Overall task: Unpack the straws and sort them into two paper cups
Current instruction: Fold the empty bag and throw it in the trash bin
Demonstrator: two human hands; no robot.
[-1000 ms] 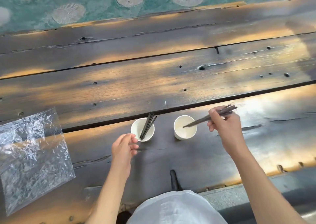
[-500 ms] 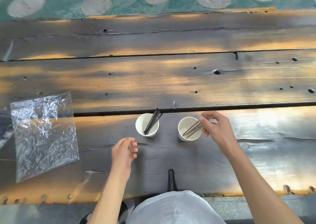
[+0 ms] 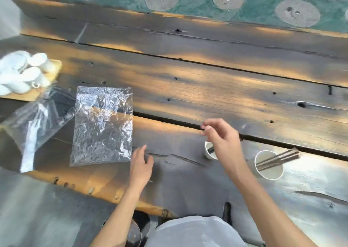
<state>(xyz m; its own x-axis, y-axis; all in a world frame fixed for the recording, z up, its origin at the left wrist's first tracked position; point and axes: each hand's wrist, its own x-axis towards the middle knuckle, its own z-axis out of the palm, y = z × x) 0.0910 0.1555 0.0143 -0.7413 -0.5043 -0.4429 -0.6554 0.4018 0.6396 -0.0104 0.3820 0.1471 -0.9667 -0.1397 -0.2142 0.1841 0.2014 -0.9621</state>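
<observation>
Both white paper cups (image 3: pixel 269 164) hold dark thin straws (image 3: pixel 278 159), at four o'clock on the dark wooden table (image 3: pixel 207 88). Right hand (image 3: pixel 222 139) hovers loosely open, empty; left hand (image 3: pixel 140 165) open, empty, beside the crinkled clear plastic bag (image 3: pixel 102 126). Sorting looks finished; next, probably clearing that wrapper.

Warm dappled daylight on the dark wooden table (image 3: pixel 207 88), glare on the plastic bag (image 3: pixel 102 126), motion blur, wide-angle edge bending
</observation>
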